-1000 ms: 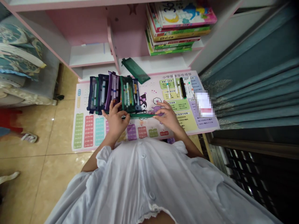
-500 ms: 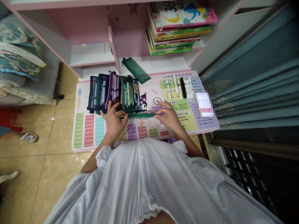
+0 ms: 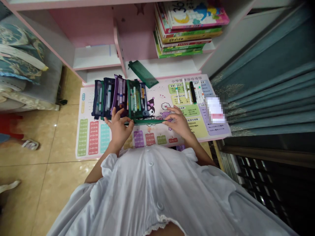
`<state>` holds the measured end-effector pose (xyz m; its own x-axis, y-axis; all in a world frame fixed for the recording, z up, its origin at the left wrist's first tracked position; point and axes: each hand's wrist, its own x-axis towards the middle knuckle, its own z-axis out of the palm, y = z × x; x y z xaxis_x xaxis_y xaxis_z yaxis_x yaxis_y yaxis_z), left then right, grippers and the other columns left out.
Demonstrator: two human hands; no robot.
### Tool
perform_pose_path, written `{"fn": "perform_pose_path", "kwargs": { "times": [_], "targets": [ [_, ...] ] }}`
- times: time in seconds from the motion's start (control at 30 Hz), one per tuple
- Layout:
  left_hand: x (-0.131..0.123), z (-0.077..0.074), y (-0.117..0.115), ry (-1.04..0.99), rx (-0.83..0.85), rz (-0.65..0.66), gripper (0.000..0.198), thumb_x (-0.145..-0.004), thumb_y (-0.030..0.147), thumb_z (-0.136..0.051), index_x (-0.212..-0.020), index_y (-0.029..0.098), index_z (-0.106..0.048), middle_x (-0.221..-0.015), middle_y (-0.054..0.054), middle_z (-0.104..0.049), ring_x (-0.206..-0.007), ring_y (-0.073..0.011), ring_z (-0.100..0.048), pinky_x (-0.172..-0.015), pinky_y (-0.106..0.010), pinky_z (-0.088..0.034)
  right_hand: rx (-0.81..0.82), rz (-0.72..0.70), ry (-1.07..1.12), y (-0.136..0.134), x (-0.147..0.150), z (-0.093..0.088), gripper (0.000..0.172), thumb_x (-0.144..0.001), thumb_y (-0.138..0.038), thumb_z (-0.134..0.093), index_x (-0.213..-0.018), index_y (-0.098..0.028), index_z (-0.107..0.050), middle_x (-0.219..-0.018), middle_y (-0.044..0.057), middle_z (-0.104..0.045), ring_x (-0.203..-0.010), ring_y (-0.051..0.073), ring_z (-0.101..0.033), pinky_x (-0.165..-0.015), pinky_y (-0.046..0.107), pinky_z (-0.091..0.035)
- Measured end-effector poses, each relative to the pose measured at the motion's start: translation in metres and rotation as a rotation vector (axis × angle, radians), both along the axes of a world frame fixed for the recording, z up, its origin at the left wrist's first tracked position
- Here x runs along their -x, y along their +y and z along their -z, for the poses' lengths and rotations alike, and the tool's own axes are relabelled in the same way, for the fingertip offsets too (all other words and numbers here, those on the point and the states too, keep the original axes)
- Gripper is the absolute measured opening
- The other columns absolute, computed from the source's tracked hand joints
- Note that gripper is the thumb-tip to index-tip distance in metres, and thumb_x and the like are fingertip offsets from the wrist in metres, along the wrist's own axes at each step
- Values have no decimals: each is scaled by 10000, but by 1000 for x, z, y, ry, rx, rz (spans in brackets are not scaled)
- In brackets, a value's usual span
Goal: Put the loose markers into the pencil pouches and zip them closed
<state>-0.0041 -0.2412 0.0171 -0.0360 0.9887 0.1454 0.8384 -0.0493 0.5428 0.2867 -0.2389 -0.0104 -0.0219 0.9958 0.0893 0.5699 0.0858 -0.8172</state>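
Observation:
Between my hands a green pouch [image 3: 149, 122], seen nearly edge-on, is stretched sideways over the desk mat. My left hand [image 3: 119, 128] pinches its left end between thumb and forefinger, the other fingers spread. At its right end my right hand [image 3: 179, 122] has a similar pinch. Just beyond lie mesh pencil pouches with markers in them: dark blue ones [image 3: 107, 98], a purple one [image 3: 119, 93] and a green one [image 3: 134, 98]. Another green mesh pouch [image 3: 144, 74] lies flat behind these, partly on the shelf.
Loose markers [image 3: 185, 90], one black [image 3: 193, 92], lie at the mat's right. A blurred-out phone-like object [image 3: 215, 110] sits beyond them. Stacked books [image 3: 184, 32] stand on the pink-and-white shelf [image 3: 98, 59]. A blue-green curtain [image 3: 268, 82] hangs right; a person's foot [image 3: 31, 144] shows left.
My left hand has shifted very slightly left, still pinching the green pouch. Otherwise the scene looks the same.

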Motion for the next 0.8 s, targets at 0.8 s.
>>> {"fn": "perform_pose_path", "kwargs": {
  "times": [0.8],
  "targets": [
    [6, 0, 0, -16, 5, -80, 132, -818, 295, -635, -707, 232, -673, -1423, -83, -618, -1527, -382, -306, -1175, -777, -29, -6, -12, 5, 0, -3, 2, 93, -715, -293, -826, -709, -262, -738, -1378, 41, -640, -1493, 336, -382, -1256, 580, -284]
  ]
}}
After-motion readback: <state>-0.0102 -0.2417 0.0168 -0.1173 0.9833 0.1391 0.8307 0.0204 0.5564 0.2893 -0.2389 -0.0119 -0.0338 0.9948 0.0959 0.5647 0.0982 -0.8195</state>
